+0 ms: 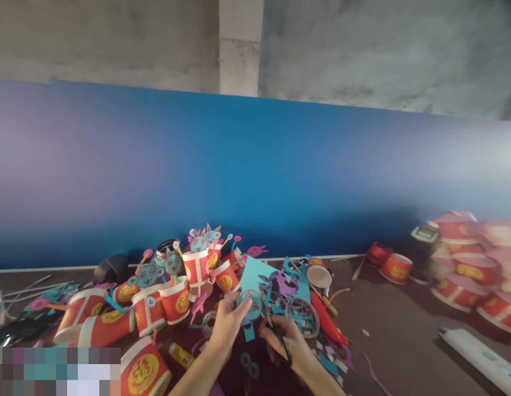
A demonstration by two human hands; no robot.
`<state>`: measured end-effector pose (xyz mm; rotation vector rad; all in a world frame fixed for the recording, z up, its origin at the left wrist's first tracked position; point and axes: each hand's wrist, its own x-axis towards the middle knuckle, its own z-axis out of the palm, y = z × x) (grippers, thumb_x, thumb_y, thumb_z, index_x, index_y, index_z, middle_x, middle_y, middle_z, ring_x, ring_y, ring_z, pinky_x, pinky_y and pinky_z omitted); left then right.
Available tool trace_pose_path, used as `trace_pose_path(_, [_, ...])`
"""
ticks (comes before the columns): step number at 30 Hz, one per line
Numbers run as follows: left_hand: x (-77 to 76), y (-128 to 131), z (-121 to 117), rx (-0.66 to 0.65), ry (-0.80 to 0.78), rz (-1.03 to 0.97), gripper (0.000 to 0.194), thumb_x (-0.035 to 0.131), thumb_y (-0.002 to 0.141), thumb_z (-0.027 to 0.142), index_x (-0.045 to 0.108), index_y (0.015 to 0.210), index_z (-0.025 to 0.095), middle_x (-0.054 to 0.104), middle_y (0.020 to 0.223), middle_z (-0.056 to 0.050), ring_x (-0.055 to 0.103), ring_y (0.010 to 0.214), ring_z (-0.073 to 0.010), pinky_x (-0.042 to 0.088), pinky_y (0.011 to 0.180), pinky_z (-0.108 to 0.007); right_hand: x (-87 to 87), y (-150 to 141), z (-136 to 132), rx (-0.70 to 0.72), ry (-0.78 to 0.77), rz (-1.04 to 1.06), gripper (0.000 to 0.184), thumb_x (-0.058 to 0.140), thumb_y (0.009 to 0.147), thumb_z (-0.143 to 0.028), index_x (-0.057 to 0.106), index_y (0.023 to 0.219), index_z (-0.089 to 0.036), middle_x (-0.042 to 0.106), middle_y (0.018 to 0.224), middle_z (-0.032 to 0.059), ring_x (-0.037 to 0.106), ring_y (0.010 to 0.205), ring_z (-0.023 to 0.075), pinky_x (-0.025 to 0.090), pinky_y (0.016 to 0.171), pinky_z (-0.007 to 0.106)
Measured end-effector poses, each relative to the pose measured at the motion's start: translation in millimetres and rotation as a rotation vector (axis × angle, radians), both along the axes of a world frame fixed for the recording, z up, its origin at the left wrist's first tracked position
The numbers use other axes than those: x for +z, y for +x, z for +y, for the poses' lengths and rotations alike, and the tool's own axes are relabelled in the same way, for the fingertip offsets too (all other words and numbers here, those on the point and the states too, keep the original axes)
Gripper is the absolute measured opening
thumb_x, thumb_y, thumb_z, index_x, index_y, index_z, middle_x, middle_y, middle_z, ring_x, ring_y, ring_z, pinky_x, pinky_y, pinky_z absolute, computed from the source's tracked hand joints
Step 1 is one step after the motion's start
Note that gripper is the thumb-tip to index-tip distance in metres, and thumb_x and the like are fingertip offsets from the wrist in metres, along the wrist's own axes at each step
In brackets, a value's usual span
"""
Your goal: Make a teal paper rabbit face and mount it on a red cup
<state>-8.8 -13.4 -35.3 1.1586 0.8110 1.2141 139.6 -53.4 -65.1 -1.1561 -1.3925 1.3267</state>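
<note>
One blue wall panel spans the back; call that 12 o'clock, hands at clock centre. Dark tabletop below, cluttered. Stacked red paper cups, blurred, just before 3; no faces made out on them. Loose red paper cups with gold emblems run 9 to 11, some upright, some tipped. Around 11, teal paper faces stand above several cups, plus stems with heart tips; those look done.

Left hand: fingers and thumb together, pinched on the teal face disc. Right hand: clamped on black-handled scissors; blades at the disc's 3 o'clock edge, apart or together can't tell. Teal paper sheet at 12, just beyond the disc. Purple cut-out scrap between 1 and 2, red tapered tube at 3.

Teal face disc at centre, under left thumb: face and ring outline already drawn; whether fully freed from sheet unclear. Judged mid-trim, some edge probably uncut. Two small heart rings at 6, already cut out by the look. Paper offcuts strewn near 4.
</note>
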Motion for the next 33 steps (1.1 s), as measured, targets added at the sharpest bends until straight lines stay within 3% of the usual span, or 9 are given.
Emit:
trace_pose_path(6, [-2.5, 9.0, -9.2, -0.010, -0.075, -0.064, 0.039, 0.072, 0.066, 0.047, 0.063, 0.083, 0.013, 0.060, 0.068, -0.001, 0.046, 0.056, -0.0096, 0.036, 0.053, -0.021, 0.1, -3.1, 0.5, -0.058, -0.003, 0.045, 0.052, 0.062, 0.064, -0.067, 0.053, 0.070, -0.016, 0.048, 0.036, -0.0063, 0.038, 0.028, 0.0057, 0.027, 0.031, 0.017])
trace_pose_path(13, [-9.8, 11.1, -9.6, 0.007, -0.055, 0.063, 0.044, 0.067, 0.064, 0.057, 0.050, 0.062, 0.017, 0.044, 0.047, 0.006, 0.036, 0.045, -0.0079, 0.027, 0.045, -0.022, -1.1, -5.4, -1.0, -0.021, -0.012, 0.047, 0.050, 0.065, 0.065, -0.063, 0.053, 0.072, -0.015, 0.052, 0.039, -0.0044, 0.043, 0.032, 0.0070, 0.032, 0.033, 0.017])
trace_pose_path(21, [-3.5, 8.6, -8.9, -0.021, -0.017, 0.080, 0.041, 0.066, 0.066, 0.054, 0.048, 0.062, 0.017, 0.041, 0.049, 0.007, 0.033, 0.046, -0.0083, 0.026, 0.047, -0.022, -4.2, -4.2, 0.3, -0.046, 0.000, 0.015, 0.055, 0.063, 0.065, -0.065, 0.060, 0.075, -0.011, 0.049, 0.038, -0.0044, 0.039, 0.029, 0.0064, 0.028, 0.031, 0.017])
trace_pose_path(33, [-4.3, 7.7, -7.0, 0.021, -0.052, 0.066, 0.040, 0.068, 0.063, 0.052, 0.048, 0.060, 0.017, 0.040, 0.047, 0.007, 0.030, 0.044, -0.0067, 0.023, 0.045, -0.022, 5.0, -2.5, -1.2, -0.045, -0.060, -0.043, 0.057, 0.062, 0.062, -0.068, 0.059, 0.075, -0.012, 0.049, 0.036, -0.0047, 0.038, 0.029, 0.0066, 0.028, 0.031, 0.018])
